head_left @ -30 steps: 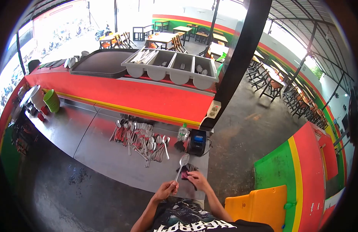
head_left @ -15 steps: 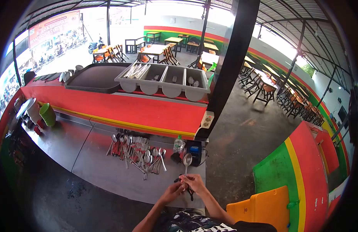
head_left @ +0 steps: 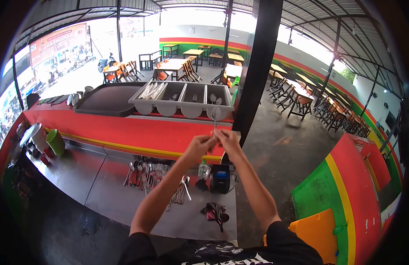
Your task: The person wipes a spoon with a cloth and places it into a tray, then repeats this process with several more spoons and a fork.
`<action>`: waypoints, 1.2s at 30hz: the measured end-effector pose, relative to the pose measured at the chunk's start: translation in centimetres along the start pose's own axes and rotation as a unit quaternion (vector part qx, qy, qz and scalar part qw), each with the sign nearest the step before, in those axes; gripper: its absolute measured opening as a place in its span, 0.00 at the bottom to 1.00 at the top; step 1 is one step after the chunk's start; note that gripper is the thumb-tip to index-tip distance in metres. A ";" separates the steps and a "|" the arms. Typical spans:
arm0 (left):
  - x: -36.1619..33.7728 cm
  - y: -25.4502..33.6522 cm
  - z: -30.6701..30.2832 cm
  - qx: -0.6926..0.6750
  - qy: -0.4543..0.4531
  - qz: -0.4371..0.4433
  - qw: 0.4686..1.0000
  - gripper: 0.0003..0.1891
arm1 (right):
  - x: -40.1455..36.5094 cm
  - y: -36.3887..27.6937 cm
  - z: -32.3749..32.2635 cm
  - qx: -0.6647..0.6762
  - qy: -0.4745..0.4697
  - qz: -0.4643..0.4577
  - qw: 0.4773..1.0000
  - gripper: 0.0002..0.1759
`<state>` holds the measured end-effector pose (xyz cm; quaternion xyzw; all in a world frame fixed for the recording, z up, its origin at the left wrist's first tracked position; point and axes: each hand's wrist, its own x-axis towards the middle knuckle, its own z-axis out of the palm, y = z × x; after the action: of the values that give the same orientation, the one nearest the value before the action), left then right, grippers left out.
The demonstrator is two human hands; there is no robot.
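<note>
Apparently, one spoon (head_left: pixel 215 115) was pinched by left hand (head_left: pixel 200 145) and right hand (head_left: pixel 227 139) near the tray (head_left: pixel 182 108); the pile (head_left: pixel 153 173) lay unsorted.

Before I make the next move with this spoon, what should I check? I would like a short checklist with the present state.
1. Spoon gripped at its handle by left hand and right hand: ok.
2. Spoon upright, bowl on top: ok.
3. Spoon clean and dry: cannot tell.
4. Cutlery tray compartments have room: ok.
5. Cloth lying on the steel table, apart from both hands: ok.
</note>
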<state>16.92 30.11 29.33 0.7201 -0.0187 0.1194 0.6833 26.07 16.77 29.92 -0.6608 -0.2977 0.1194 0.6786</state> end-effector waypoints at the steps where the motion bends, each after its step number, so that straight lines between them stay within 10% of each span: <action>1: 1.8 1.1 -0.7 -0.006 -0.005 -0.013 1.000 0.17 | 1.6 -1.3 -0.1 0.007 0.017 0.013 1.000 0.16; 14: 13.2 2.4 -3.1 -0.040 0.041 -0.130 0.990 0.26 | 12.8 1.1 -2.5 0.148 0.016 0.159 0.976 0.18; 23: 3.5 -16.9 -0.1 -0.062 0.028 0.046 0.997 0.24 | -0.2 15.9 0.0 0.070 0.029 0.106 0.991 0.17; 25: -1.8 -23.5 -0.2 0.228 0.074 -0.165 0.957 0.21 | -6.8 24.6 0.2 -0.132 0.013 0.012 0.991 0.16; 28: -11.5 -31.4 1.0 0.277 0.198 -0.185 0.922 0.18 | -19.7 29.5 0.8 -0.446 -0.050 0.067 0.891 0.30; 36: -20.0 -36.5 1.7 0.342 0.216 -0.311 0.860 0.21 | -29.7 30.5 2.0 -0.490 -0.048 0.066 0.868 0.42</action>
<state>4.65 28.11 -10.41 0.8329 0.3966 0.0519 0.3824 8.41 4.90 -7.01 -0.9199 -0.3063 0.0340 0.2426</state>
